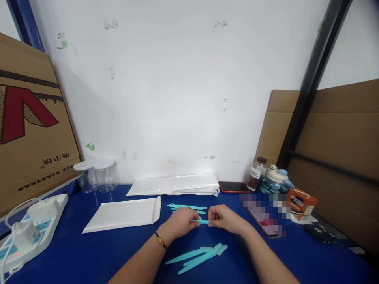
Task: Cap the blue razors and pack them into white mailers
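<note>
Turquoise plastic makes up the slim stick (203,222) between the two hands, its long axis running left to right, just above or on the blue table (148,252). The left hand (182,221) has fingertips closed on one end; the right hand (224,217) has thumb and fingers together at the other, their grip partly hidden. Neither hand is clearly nearer.

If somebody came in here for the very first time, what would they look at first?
Probably the bright turquoise sticks lying near the front of the blue table, and the matching stick held between the left hand and right hand. Next, maybe the big red shape on the cardboard at the left edge.
</note>
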The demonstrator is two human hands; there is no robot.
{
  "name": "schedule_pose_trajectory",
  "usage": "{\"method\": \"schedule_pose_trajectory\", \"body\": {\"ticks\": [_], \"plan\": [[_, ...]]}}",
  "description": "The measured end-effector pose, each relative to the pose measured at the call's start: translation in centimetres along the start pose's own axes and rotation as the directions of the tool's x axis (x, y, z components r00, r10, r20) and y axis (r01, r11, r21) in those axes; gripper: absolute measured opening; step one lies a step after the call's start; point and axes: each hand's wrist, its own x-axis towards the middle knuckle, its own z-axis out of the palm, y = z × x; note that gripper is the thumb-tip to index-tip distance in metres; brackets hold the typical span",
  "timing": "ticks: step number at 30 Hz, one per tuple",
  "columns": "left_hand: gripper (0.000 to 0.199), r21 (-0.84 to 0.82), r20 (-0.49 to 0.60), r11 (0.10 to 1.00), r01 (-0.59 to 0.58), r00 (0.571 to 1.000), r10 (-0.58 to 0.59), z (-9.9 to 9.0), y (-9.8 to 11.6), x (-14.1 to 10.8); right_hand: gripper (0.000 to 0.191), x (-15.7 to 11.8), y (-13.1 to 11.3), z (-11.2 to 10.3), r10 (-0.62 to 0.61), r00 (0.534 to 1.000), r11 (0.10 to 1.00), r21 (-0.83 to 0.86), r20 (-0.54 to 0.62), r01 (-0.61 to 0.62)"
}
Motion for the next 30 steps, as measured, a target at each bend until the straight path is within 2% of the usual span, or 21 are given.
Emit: {"method": "schedule_pose_trajectory", "body": {"ticks": [2,5,8,10,11,12,14,16,18,22,25,27,30], "plan": [[0.016,0.066,-0.053,0.997,0.029,0.998,-0.025,-0.4,-0.6,0.2,0.013,0.1,0.4,-0.4,-0.017,0.999,0.999,0.047,-0.042,0.019],[0.014,0.111,-0.129,0.987,0.120,0.986,-0.105,-1.1,-2.0,0.3,0.011,0.1,1.2,-1.5,0.021,0.984,1.000,0.007,-0.178,-0.020],[0.015,0.074,-0.199,0.975,0.210,0.961,-0.192,-1.7,-2.8,0.1,0.014,-0.3,1.7,-2.7,0.030,0.949,0.995,-0.079,-0.313,-0.058],[0.024,0.017,-0.225,0.978,0.209,0.954,-0.199,-2.0,-2.5,-0.2,0.016,-0.6,1.5,-3.0,-0.028,0.943,0.992,-0.128,-0.333,-0.016],[0.029,-0.024,-0.195,0.982,0.190,0.962,-0.191,-2.1,-2.0,-0.5,0.016,-0.7,1.2,-2.9,-0.059,0.951,0.991,-0.131,-0.303,0.020],[0.034,-0.068,-0.119,0.984,0.165,0.978,-0.172,-2.2,-1.4,-0.7,0.016,-0.9,0.9,-2.8,-0.082,0.966,0.992,-0.117,-0.245,0.054],[0.039,-0.128,0.110,0.984,0.121,0.988,-0.108,-2.3,0.0,-1.2,0.017,-1.0,0.3,-2.3,-0.092,0.992,0.994,-0.060,-0.092,0.086],[0.037,-0.118,0.294,0.988,0.103,0.954,-0.065,-2.2,1.1,-1.5,0.018,-1.0,-0.1,-1.7,-0.073,0.997,0.997,-0.033,0.013,0.073],[0.026,-0.059,0.337,0.992,0.112,0.938,-0.086,-2.1,1.8,-1.7,0.018,-0.9,-0.2,-1.4,-0.066,0.997,0.997,-0.045,0.046,0.068],[0.008,0.021,0.216,0.985,0.171,0.961,-0.171,-1.5,1.8,-1.3,0.020,-0.6,-0.4,-0.8,-0.083,0.994,0.996,-0.021,0.065,0.084],[0.010,-0.013,0.106,0.986,0.164,0.981,-0.162,-1.0,1.3,-0.9,0.022,-0.3,-0.8,-0.2,-0.069,0.992,0.995,0.073,0.110,0.061],[0.012,-0.067,0.071,0.987,0.145,0.987,-0.141,-0.9,0.9,-0.7,0.021,-0.2,-0.9,0.0,-0.059,0.991,0.992,0.118,0.117,0.045],[0.012,-0.063,-0.001,0.986,0.151,0.988,-0.152,-1.2,0.0,-0.3,0.022,-0.2,-0.2,-0.7,-0.042,0.999,0.992,0.116,0.019,0.040]]}}
